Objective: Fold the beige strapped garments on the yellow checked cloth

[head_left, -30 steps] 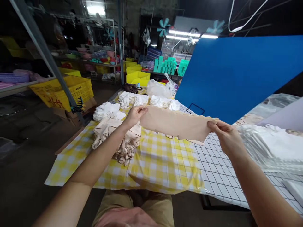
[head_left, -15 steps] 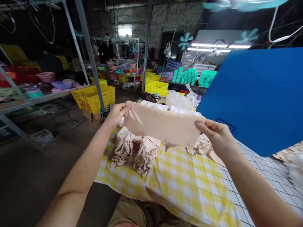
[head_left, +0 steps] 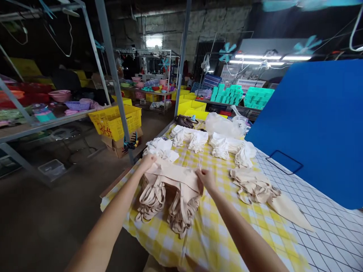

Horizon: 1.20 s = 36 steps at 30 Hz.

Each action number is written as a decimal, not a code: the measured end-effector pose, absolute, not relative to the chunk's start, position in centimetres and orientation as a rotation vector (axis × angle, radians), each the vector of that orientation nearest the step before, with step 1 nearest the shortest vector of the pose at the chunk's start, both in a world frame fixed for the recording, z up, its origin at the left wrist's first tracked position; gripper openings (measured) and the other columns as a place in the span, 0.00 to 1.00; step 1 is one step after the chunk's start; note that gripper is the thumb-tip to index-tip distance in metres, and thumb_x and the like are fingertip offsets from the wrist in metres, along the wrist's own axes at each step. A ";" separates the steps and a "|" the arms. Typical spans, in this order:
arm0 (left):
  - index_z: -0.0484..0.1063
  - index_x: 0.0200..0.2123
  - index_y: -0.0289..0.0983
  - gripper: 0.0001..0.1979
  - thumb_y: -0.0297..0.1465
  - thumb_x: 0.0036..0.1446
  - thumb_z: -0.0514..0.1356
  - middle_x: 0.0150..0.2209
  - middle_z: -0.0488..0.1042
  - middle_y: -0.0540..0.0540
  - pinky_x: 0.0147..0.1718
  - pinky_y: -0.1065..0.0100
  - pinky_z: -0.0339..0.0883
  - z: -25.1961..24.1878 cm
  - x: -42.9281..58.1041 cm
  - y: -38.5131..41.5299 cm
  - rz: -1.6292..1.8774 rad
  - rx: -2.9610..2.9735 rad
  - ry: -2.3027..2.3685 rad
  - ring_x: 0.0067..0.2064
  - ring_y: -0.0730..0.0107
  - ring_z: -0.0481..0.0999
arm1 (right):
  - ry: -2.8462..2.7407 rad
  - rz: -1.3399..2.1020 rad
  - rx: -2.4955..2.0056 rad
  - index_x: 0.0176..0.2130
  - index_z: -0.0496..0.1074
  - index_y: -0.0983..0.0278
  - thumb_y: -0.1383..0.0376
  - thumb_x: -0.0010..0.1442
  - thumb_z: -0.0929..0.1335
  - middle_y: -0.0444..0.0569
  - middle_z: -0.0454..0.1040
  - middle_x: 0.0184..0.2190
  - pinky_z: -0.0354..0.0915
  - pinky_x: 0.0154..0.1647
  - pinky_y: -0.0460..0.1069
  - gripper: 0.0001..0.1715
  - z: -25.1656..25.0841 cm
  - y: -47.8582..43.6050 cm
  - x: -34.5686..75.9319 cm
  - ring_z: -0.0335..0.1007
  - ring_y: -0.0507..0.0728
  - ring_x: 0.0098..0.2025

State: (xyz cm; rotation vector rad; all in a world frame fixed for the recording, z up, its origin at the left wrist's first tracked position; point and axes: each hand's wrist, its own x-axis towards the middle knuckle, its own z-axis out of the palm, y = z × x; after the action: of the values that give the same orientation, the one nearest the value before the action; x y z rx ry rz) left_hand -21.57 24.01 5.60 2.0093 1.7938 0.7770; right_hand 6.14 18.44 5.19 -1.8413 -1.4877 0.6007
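A beige strappy top [head_left: 177, 172] is stretched between my two hands, lying over a stack of matching beige tops [head_left: 184, 207] whose straps hang toward me. My left hand [head_left: 148, 161] is closed on the garment's far left corner. At the far right corner, my right hand [head_left: 206, 178] pinches the fabric. Just beyond my left hand sits a pile of white garments [head_left: 161, 147]. A loose heap of beige garments [head_left: 253, 185] lies to the right of my right hand.
A yellow-checked cloth [head_left: 218, 215] covers the table. Farther back are white garment stacks [head_left: 232, 145], a clear plastic bag [head_left: 221, 124] and a dark bag [head_left: 184, 121]. A blue panel [head_left: 317, 128] stands at right. A metal post [head_left: 120, 94] and yellow crate [head_left: 113, 121] stand left.
Both hands have moved down and closer together, lowering the beige top from mid-air onto the stack. The view has shifted, showing more of the white stacks and the loose beige heap.
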 end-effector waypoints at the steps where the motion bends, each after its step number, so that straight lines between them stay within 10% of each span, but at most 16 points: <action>1: 0.67 0.17 0.33 0.14 0.32 0.52 0.54 0.16 0.63 0.48 0.25 0.70 0.52 4.8 -21.2 24.1 0.748 1.988 1.843 0.25 0.67 0.67 | -1.504 0.559 -1.879 0.13 0.58 0.63 0.60 0.51 0.64 0.41 0.57 0.10 0.47 0.20 0.46 0.21 4.2 18.6 6.1 0.54 0.50 0.17; 16: 0.62 0.51 0.31 0.20 0.36 0.59 0.47 0.41 0.72 0.31 0.36 0.61 0.62 5.4 -18.3 21.8 0.214 2.072 2.305 0.41 0.52 0.73 | -1.689 0.241 -2.156 0.45 0.66 0.64 0.58 0.62 0.59 0.50 0.74 0.29 0.54 0.29 0.47 0.16 1.9 17.9 7.3 0.69 0.58 0.33; 27: 0.67 0.49 0.35 0.20 0.36 0.58 0.47 0.44 0.70 0.37 0.42 0.58 0.64 8.8 -12.5 13.9 0.691 2.386 1.975 0.44 0.53 0.70 | -1.506 -0.091 -2.375 0.49 0.67 0.65 0.69 0.58 0.62 0.62 0.62 0.52 0.55 0.45 0.53 0.18 1.0 18.7 23.8 0.55 0.64 0.53; 31: 0.70 0.44 0.41 0.16 0.34 0.55 0.50 0.40 0.73 0.43 0.42 0.62 0.66 7.7 -6.0 10.0 0.723 2.128 1.267 0.41 0.60 0.73 | -1.608 -0.048 -2.320 0.32 0.73 0.65 0.69 0.54 0.65 0.56 0.70 0.42 0.55 0.42 0.51 0.06 0.5 20.1 24.8 0.61 0.61 0.46; 36: 0.69 0.44 0.48 0.17 0.34 0.48 0.57 0.36 0.73 0.46 0.36 0.64 0.70 4.7 0.1 8.0 0.641 1.696 0.861 0.38 0.60 0.74 | -1.645 0.059 -2.167 0.28 0.70 0.67 0.60 0.60 0.59 0.48 0.69 0.24 0.57 0.31 0.47 0.17 2.1 18.8 24.6 0.63 0.55 0.30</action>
State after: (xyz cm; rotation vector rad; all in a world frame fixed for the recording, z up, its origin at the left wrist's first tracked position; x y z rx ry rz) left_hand 0.14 8.03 4.73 1.6963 0.8614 0.6413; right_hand 24.61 18.81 2.05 -2.1669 -1.6452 0.0592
